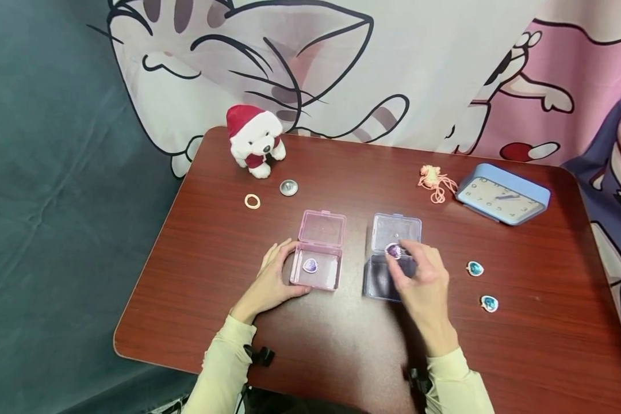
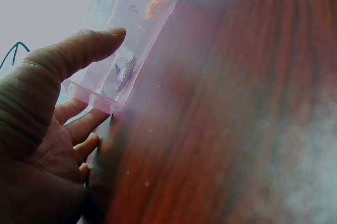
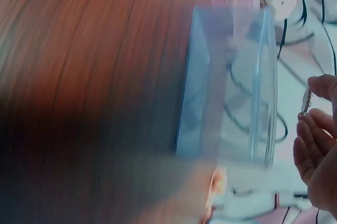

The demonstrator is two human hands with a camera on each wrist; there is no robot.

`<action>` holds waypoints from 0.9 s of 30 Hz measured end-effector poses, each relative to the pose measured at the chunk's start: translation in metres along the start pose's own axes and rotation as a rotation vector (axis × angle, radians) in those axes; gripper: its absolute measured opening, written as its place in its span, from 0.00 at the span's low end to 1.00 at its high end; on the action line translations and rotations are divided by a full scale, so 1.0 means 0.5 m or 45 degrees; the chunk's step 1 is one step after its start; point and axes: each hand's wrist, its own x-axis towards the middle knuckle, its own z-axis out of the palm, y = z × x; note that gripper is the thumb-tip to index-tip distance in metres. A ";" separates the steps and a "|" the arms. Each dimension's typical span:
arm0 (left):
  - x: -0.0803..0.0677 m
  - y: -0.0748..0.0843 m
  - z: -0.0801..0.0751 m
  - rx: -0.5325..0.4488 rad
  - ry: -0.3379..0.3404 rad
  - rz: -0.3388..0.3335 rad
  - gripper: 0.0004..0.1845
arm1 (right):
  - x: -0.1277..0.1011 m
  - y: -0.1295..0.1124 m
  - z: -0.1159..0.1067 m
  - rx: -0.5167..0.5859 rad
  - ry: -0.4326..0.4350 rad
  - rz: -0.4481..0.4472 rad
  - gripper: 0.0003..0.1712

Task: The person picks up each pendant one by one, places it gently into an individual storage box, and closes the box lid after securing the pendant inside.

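Observation:
In the head view my left hand (image 1: 270,282) grips a small pink clear plastic box (image 1: 333,273) at its left side, thumb along the front. The box's lid is tipped back, and a purple heart-shaped gem (image 1: 310,265) with a pale beaded rim lies inside. Above a bluish clear box (image 1: 376,284), also with its lid back, my right hand (image 1: 425,282) pinches another purple gem (image 1: 393,250) between thumb and fingertips. The right wrist view shows that gem (image 3: 307,100) edge-on, apart from the bluish box (image 3: 210,87). My right hand partly hides this box in the head view.
Two teal gems (image 1: 475,268) lie right of the bluish box. Farther back are a blue clock (image 1: 504,195), peach-coloured yarn (image 1: 434,181), a silver round disc (image 1: 288,187), a pale ring (image 1: 252,201) and a white plush dog (image 1: 259,141) in a red hat.

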 end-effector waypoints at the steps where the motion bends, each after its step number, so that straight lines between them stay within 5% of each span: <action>1: 0.001 0.003 -0.001 0.002 -0.008 -0.008 0.54 | 0.000 -0.006 0.010 0.013 -0.020 -0.012 0.21; 15: 0.006 -0.005 0.001 0.031 0.008 0.010 0.54 | -0.021 -0.056 0.108 0.050 -0.237 -0.190 0.23; 27: 0.001 -0.019 0.007 0.011 0.046 0.055 0.53 | -0.019 -0.082 0.133 0.028 -0.503 -0.167 0.24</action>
